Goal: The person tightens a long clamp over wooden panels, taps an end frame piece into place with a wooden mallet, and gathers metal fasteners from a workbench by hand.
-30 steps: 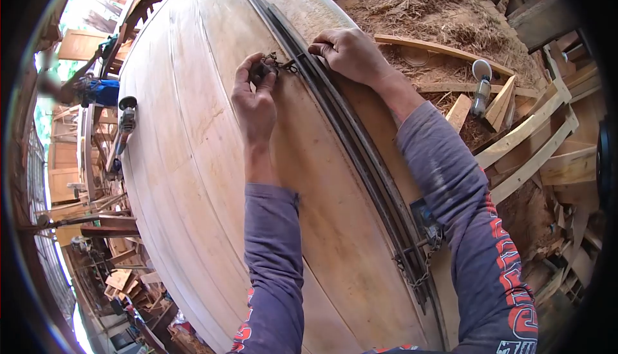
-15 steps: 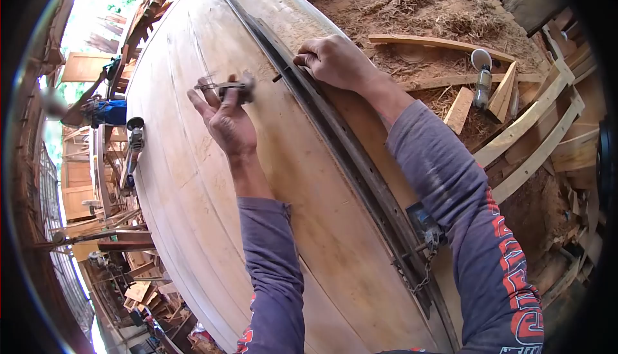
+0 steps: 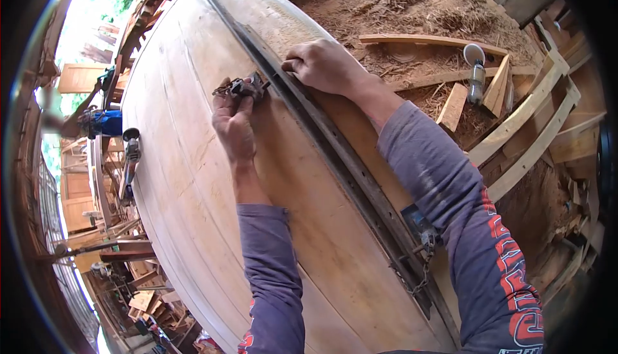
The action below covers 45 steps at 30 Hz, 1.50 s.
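Note:
A long dark metal rail (image 3: 335, 151) with holes runs lengthwise over a pale planked wooden hull (image 3: 193, 173). My left hand (image 3: 235, 125) is closed on a small metal clamp (image 3: 243, 88) with a short chain, held just left of the rail. A short pin (image 3: 266, 86) sticks out from the rail's left side beside the clamp; I cannot tell whether they touch. My right hand (image 3: 322, 67) rests at the rail's right side with curled fingers, and what they grip is hidden. Farther down the rail hangs another metal clamp (image 3: 426, 238) with a chain.
An angle grinder (image 3: 131, 151) lies at the hull's left edge. Another grinder with a pale disc (image 3: 475, 74) stands among wood offcuts (image 3: 452, 106) on the sawdust-covered ground at right. Curved planks (image 3: 534, 135) lie beyond my right arm. A person in blue (image 3: 106, 122) is at far left.
My left hand has brought the clamp right and slightly down, close against the rail by the protruding pin. My right hand keeps its place at the rail. The view has shifted slightly.

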### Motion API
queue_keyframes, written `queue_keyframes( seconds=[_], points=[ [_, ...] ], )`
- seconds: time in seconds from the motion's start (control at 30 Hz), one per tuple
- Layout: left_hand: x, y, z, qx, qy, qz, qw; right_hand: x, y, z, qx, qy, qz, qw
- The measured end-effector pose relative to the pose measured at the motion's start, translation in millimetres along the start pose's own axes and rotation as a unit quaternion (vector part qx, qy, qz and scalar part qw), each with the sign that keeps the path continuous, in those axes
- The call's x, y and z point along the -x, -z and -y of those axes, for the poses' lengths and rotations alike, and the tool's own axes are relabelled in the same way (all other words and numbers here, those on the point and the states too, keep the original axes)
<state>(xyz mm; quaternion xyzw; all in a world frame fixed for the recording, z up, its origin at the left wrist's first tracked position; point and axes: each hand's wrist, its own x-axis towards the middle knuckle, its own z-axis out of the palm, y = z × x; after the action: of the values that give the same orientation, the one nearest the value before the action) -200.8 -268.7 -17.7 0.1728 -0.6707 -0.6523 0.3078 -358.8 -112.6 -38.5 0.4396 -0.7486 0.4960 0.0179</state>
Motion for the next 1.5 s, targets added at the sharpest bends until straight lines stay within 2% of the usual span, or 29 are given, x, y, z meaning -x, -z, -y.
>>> queue_keyframes(
  seconds=[0.03, 0.17, 0.27, 0.33, 0.43, 0.53, 0.67, 0.87, 0.93, 1.0, 1.07, 1.13, 1.17, 1.23, 1.3, 1.33, 1.4, 1.43, 1.5],
  points=[
    [-3, -1, 4, 0.043, -0.017, -0.001, 0.999, 0, 2, 1, 0.012, 0.002, 0.014, 1.0],
    [2, -14, 5, 0.033, -0.05, -0.038, 0.998, 0, 5, 0, -0.014, -0.02, 0.049, 0.998],
    [-2, -24, 5, 0.039, -0.106, -0.081, 0.99, 2, 7, 3, 0.004, -0.017, 0.033, 0.999],
    [0, -24, 2, 0.02, -0.116, -0.075, 0.99, 1, 7, 2, 0.001, -0.017, 0.034, 0.999],
    [11, -21, 1, -0.061, -0.067, -0.044, 0.995, 1, 4, 1, 0.008, -0.025, 0.033, 0.999],
    [19, -21, 10, -0.102, -0.095, -0.031, 0.99, 0, 5, 1, 0.004, -0.026, 0.034, 0.999],
    [20, -30, 4, -0.07, -0.096, -0.081, 0.99, 1, 4, 0, 0.002, -0.015, 0.022, 1.0],
    [20, -27, 6, -0.027, -0.099, -0.062, 0.993, -2, 3, -2, -0.023, -0.034, 0.043, 0.998],
    [17, -24, 8, 0.006, -0.077, -0.061, 0.995, -2, 4, -2, -0.036, -0.043, 0.051, 0.997],
    [15, -23, 10, 0.045, -0.036, -0.103, 0.993, -3, 3, -3, -0.051, -0.02, 0.049, 0.997],
    [14, -34, 13, 0.02, -0.084, -0.138, 0.987, 0, 4, -2, -0.05, -0.019, 0.059, 0.997],
    [16, -37, 7, 0.052, -0.016, -0.152, 0.987, 1, 4, -1, -0.048, -0.019, 0.036, 0.998],
    [16, -33, 5, 0.055, -0.021, -0.158, 0.986, 1, 2, 2, -0.058, -0.018, 0.017, 0.998],
    [14, -23, 3, 0.048, 0.039, -0.079, 0.995, 1, 4, 4, -0.043, -0.04, 0.04, 0.997],
    [15, -23, 3, 0.057, 0.038, -0.088, 0.994, 2, 11, 19, -0.018, -0.071, 0.052, 0.996],
    [16, -26, 4, 0.068, 0.041, -0.094, 0.992, 2, 9, 19, -0.016, -0.063, 0.054, 0.996],
    [22, -36, -5, 0.092, 0.032, -0.108, 0.989, 1, 5, 16, -0.007, 0.025, 0.003, 1.0],
    [21, -37, -5, 0.07, 0.026, -0.12, 0.99, 2, 2, 18, -0.015, 0.043, -0.032, 0.998],
    [20, -37, 0, -0.004, 0.015, -0.145, 0.989, 1, -1, 15, -0.017, 0.01, -0.022, 1.0]
  ],
)
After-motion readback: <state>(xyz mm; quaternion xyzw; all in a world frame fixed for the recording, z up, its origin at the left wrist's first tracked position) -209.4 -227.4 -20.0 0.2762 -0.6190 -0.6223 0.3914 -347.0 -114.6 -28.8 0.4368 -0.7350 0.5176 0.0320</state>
